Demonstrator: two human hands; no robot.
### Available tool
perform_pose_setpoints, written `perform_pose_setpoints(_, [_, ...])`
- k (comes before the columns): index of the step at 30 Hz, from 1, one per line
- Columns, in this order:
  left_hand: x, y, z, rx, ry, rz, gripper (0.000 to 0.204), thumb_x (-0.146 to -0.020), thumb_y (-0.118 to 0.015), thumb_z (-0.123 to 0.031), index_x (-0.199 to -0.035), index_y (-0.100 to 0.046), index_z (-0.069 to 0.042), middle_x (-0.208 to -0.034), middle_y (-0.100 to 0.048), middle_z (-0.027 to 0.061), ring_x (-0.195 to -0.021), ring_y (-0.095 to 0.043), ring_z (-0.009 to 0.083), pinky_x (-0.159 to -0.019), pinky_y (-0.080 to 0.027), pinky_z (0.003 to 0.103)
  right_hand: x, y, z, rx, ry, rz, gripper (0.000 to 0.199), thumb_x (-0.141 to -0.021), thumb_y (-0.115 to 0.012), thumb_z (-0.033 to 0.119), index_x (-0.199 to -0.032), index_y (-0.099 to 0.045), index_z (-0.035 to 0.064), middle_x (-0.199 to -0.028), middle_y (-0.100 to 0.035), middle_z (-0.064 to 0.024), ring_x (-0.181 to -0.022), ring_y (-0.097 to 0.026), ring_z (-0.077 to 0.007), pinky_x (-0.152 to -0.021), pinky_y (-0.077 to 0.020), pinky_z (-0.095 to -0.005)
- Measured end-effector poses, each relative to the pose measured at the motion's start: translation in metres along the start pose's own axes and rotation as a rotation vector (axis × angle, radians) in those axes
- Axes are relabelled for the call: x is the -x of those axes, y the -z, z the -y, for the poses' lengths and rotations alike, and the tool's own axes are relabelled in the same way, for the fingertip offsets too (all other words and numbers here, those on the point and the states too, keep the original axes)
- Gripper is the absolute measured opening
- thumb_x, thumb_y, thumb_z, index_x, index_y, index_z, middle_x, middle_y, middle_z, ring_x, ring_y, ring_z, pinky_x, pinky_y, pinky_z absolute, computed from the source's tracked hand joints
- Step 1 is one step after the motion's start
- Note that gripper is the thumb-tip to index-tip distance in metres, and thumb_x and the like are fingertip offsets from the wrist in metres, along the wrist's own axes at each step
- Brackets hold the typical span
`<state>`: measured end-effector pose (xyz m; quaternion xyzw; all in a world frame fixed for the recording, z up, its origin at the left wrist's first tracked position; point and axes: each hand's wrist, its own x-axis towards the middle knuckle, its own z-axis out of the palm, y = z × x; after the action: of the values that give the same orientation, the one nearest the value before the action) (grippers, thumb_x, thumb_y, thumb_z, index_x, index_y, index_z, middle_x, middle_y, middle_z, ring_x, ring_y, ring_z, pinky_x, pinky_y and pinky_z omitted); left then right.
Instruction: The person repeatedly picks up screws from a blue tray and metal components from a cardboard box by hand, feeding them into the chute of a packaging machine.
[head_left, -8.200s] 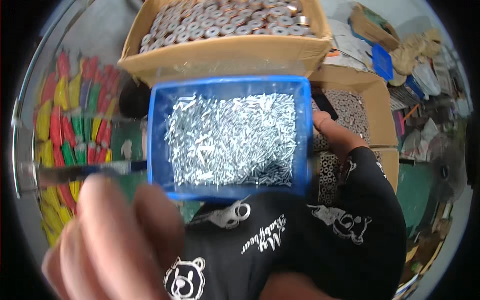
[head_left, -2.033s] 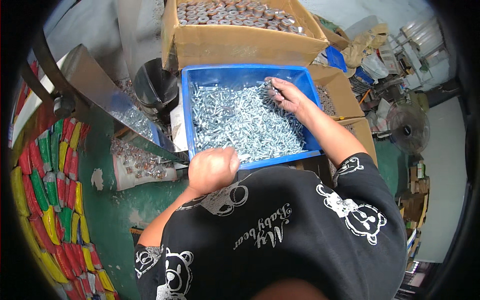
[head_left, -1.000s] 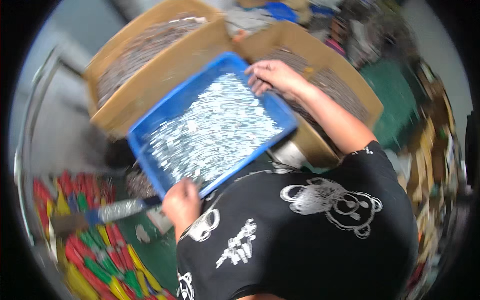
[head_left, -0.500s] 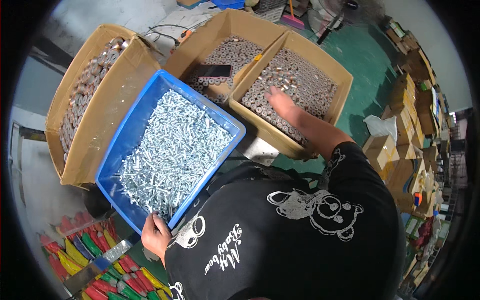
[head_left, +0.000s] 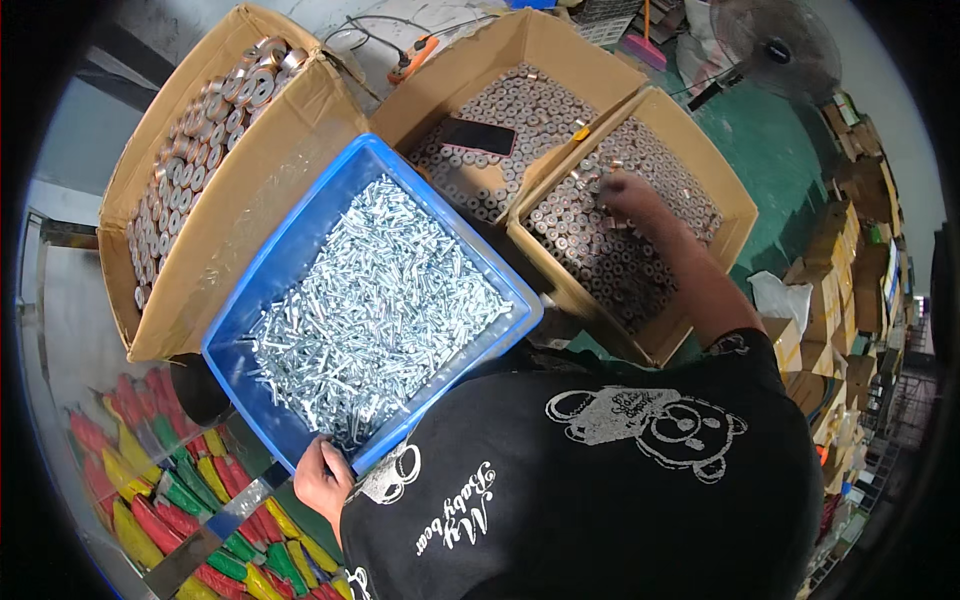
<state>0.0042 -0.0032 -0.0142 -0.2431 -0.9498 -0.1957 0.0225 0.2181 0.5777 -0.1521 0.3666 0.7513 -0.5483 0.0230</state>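
Observation:
A blue plastic bin (head_left: 262, 240) full of small silvery metal pins (head_left: 380, 310) stands tilted in front of me. My left hand (head_left: 323, 482) is closed over the rim at its near corner, thumb and fingers bent around the edge. To the right, my right hand (head_left: 632, 200) is over a cardboard box (head_left: 735, 215) of metal rings (head_left: 575, 215), many standing in rows. Its fingers are curled down among the rings; whatever they hold is hidden. Some coppery rings lie loose on top near that hand.
A second ring-filled box (head_left: 470, 60) adjoins it, with a dark phone (head_left: 478, 137) inside. Another tilted box (head_left: 270, 125) of coppery rings stands left. Red, yellow and green bundles (head_left: 180, 495) lie at lower left. A fan (head_left: 775, 50) stands far right; stacked cartons (head_left: 825, 270) line the right side.
The view has shifted, so the boxes and bin appear farther right. My right hand's fingers, stretched toward the loose rings before, are now curled. My left hand stays at the bin's corner.

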Motion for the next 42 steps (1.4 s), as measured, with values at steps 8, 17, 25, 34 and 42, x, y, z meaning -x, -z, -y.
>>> perform_pose_setpoints(8, [-0.008, 0.003, -0.01, -0.013, -0.015, 0.002, 0.013, -0.087, -0.059, -0.007, -0.087, -0.071, -0.001, -0.072, -0.065, 0.0162, -0.066, -0.064, 0.0342, -0.063, -0.05, 0.042, -0.181, -0.103, 0.165, 0.47, 0.699, 0.155, 0.022, -0.095, -0.056, 0.023, -0.092, -0.064, 0.0032, -0.072, -0.061, -0.0107, -0.07, -0.06, -0.0277, -0.064, -0.0508, -0.0409])
perform_pose_setpoints(17, [-0.008, 0.007, -0.016, -0.032, -0.012, -0.117, 0.007, -0.077, -0.065, -0.009, -0.076, -0.07, -0.005, -0.063, -0.062, 0.0128, -0.058, -0.062, 0.031, -0.057, -0.05, 0.041, -0.281, -0.194, 0.059, 1.467, 0.297, 0.373, 0.022, -0.091, -0.06, 0.021, -0.092, -0.071, 0.0021, -0.088, -0.07, -0.0182, -0.084, -0.068, -0.0309, -0.072, -0.0551, -0.0412])
perform_pose_setpoints(25, [-0.001, 0.008, -0.014, 0.003, -0.053, -0.191, 0.006, -0.076, -0.066, -0.009, -0.074, -0.07, -0.005, -0.062, -0.062, 0.013, -0.057, -0.062, 0.0313, -0.055, -0.05, 0.041, -0.215, -0.076, 0.179, 0.078, 0.066, 0.801, 0.042, -0.085, -0.076, 0.028, -0.117, -0.066, 0.0033, -0.088, -0.066, -0.0001, -0.056, -0.051, -0.0094, -0.05, -0.0444, -0.0268])
perform_pose_setpoints(34, [-0.011, 0.009, 0.004, 0.017, -0.127, -0.247, 0.015, -0.076, -0.064, -0.009, -0.062, -0.058, -0.007, -0.058, -0.058, 0.0134, -0.056, -0.06, 0.0343, -0.055, -0.049, 0.045, -0.119, -0.167, 0.507, 0.96, 0.799, -0.291, 0.043, -0.092, -0.062, 0.04, -0.102, -0.07, -0.0014, -0.092, -0.072, -0.0194, -0.091, -0.069, -0.0351, -0.082, -0.0526, -0.0436])
perform_pose_setpoints(42, [0.016, -0.036, 0.036, 0.033, -0.294, -0.09, 0.013, -0.063, -0.065, -0.026, -0.059, -0.06, -0.014, -0.068, -0.06, 0.0061, -0.064, -0.064, 0.0248, -0.051, -0.051, 0.043, -0.176, -0.216, 0.492, 1.131, 0.791, -0.351, 0.032, -0.091, -0.064, 0.026, -0.11, -0.069, 0.0013, -0.11, -0.069, -0.0237, -0.098, -0.066, -0.0429, -0.084, -0.0527, -0.0485])
